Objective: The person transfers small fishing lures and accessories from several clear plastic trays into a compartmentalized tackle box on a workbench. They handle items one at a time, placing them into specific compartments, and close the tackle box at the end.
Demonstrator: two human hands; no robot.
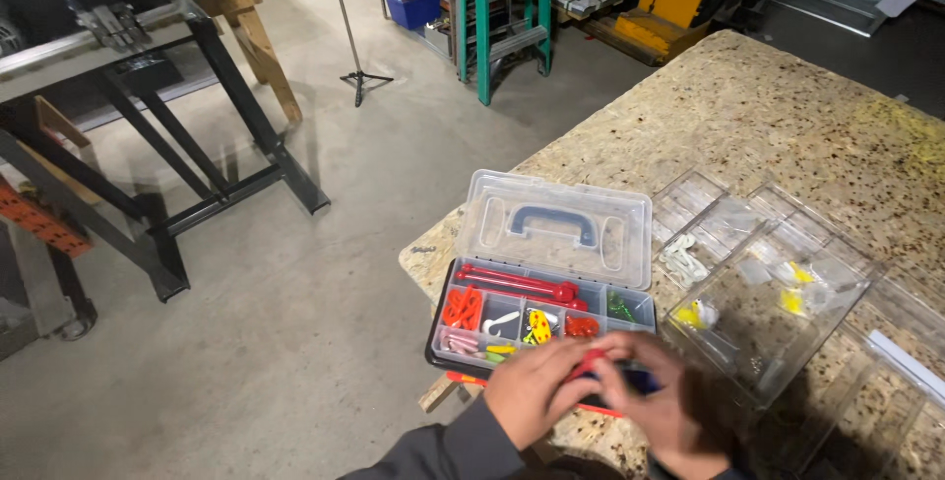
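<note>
Speckled board table [787,116], two compartment boxes [541,283]

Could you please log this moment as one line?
left hand: on red piece | right hand: on red piece | tackle box: open | table

A speckled tan-and-brown pattern is being shown by the tabletop [787,116]. A clear lid with a blue handle [554,224] is being displayed on the black-edged tackle box [541,315]. Red rods [517,283], orange pieces [463,308], a yellow lure with red spots [539,325], pink worms [461,342] and green bits [618,306] are being shown inside. A small red piece [591,362] is being gripped between the left hand [532,386] and right hand [660,401]. Yellow lures [792,300] are being held in the clear tray [768,293]. A green ladder [502,7] and grey floor [295,293] are being seen.
</note>
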